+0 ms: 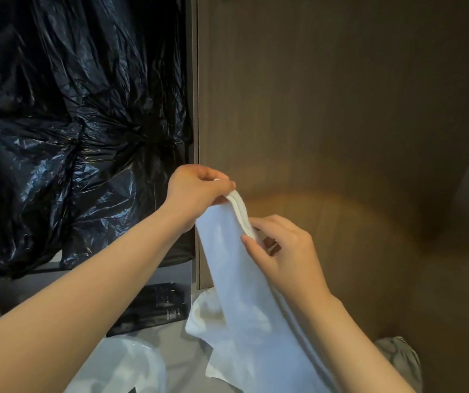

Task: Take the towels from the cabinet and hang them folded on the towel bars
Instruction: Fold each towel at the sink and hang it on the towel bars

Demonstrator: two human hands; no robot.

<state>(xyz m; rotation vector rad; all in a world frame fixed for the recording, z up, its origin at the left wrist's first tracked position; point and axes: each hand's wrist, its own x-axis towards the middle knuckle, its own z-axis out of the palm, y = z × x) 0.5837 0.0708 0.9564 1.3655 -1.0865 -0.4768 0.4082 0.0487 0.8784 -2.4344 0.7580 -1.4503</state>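
Observation:
A white towel (239, 282) hangs down in front of me, held up by its top edge. My left hand (196, 191) pinches the upper corner of that edge, fingers curled round the cloth. Just below and to the right, my right hand (281, 251) pinches the same folded edge between thumb and fingers. The towel's lower part droops toward the floor, crumpled at the bottom. No towel bar is in view.
Black plastic bags (71, 123) fill the open space on the left. A brown wooden panel (327, 109) stands right behind the towel. On the floor lie a dark flat box (156, 307) and a clear plastic bag (125, 364).

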